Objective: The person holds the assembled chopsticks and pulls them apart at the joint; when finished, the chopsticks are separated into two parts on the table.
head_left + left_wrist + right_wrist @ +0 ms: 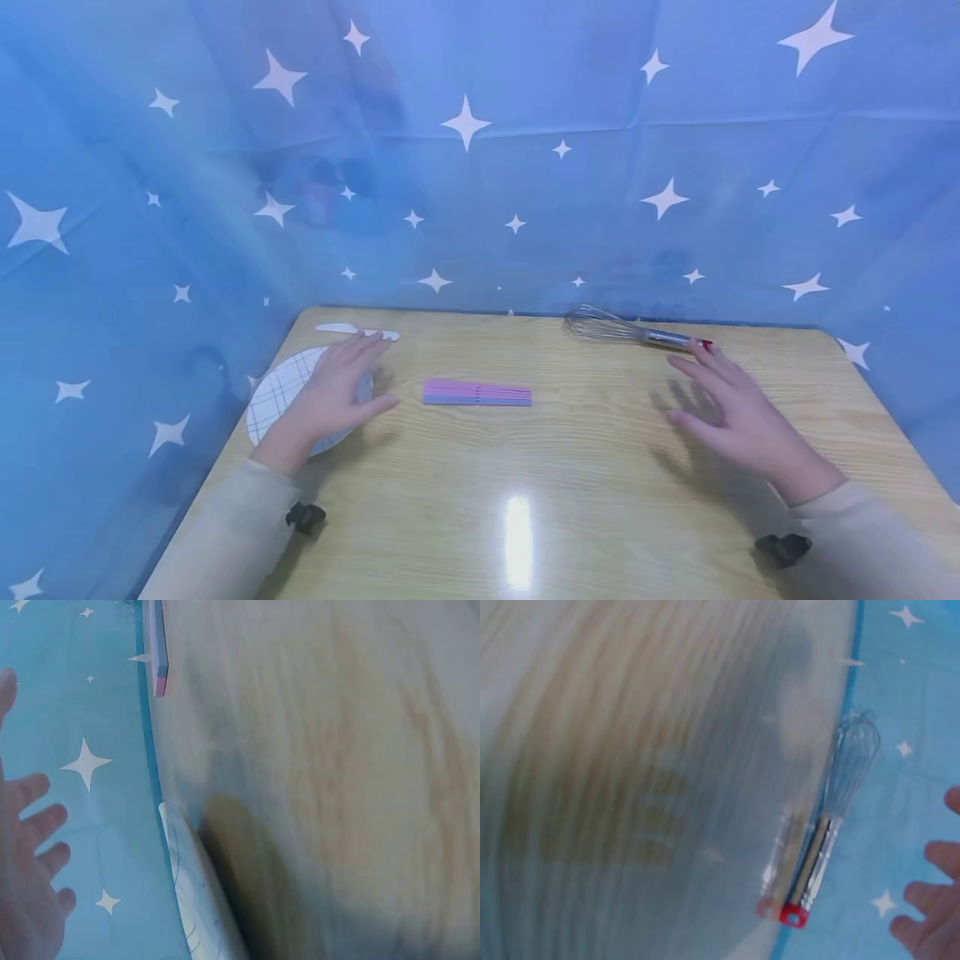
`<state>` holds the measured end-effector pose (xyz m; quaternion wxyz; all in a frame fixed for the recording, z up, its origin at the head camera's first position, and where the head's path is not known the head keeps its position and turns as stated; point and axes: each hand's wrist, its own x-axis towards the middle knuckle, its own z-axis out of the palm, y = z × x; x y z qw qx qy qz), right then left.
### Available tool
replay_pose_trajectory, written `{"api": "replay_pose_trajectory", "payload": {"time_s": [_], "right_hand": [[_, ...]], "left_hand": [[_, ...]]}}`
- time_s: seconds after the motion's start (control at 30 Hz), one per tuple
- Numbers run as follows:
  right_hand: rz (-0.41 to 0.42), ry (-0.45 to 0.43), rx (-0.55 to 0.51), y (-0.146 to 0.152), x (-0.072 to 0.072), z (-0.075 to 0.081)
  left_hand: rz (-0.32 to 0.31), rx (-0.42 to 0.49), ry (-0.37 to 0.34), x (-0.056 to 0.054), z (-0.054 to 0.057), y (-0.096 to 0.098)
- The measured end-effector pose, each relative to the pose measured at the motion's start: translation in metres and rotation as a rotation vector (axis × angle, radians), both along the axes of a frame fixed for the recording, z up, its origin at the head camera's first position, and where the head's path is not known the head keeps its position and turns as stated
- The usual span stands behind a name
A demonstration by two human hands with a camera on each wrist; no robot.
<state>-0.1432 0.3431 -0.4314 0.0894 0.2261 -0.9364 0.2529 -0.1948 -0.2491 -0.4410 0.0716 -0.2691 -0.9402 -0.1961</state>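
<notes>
My left hand (330,400) is held over a round white plate (273,400) with a dark grid pattern, covering part of it in the head view. Its fingers are spread and hold nothing. Just beyond the fingertips lies a white knife (337,327), partly overlapped by them. On the right, my right hand (738,417) hovers above the table with fingers extended and thumb apart, holding nothing. Its fingertips overlap the red end of a metal whisk (663,337) in the head view; the right wrist view shows the whole whisk (826,825) apart from the fingers.
Between the hands lies a flat bundle of pink and violet sticks (477,392) on the light wooden table (585,467). A blue curtain with white stars (525,183) stands behind the table and along its sides. A bright light reflection shows near the front.
</notes>
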Motion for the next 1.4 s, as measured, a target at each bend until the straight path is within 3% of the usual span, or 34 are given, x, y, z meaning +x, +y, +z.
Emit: {"api": "replay_pose_trajectory", "payload": {"time_s": [0.23, 0.37, 0.57, 0.87, 1.07, 1.4], "right_hand": [[-0.060, 0.081, -0.015, -0.013, -0.001, -0.009], [-0.051, 0.143, -0.024, -0.020, -0.003, -0.014], [-0.055, 0.169, -0.059, -0.031, -0.008, -0.022], [-0.030, 0.160, -0.061, -0.062, -0.020, -0.038], [-0.014, 0.153, -0.077, -0.081, -0.027, -0.046], [-0.023, 0.021, -0.125, -0.103, -0.032, -0.048]], "left_hand": [[-0.093, 0.130, -0.033, -0.003, -0.011, 0.017], [-0.106, 0.147, -0.044, -0.004, -0.014, 0.026], [-0.099, 0.166, -0.060, -0.005, -0.018, 0.035], [-0.078, 0.187, -0.084, -0.003, -0.028, 0.049], [-0.084, 0.214, -0.048, -0.001, -0.032, 0.060], [-0.021, 0.203, -0.087, -0.001, -0.035, 0.071]]}}
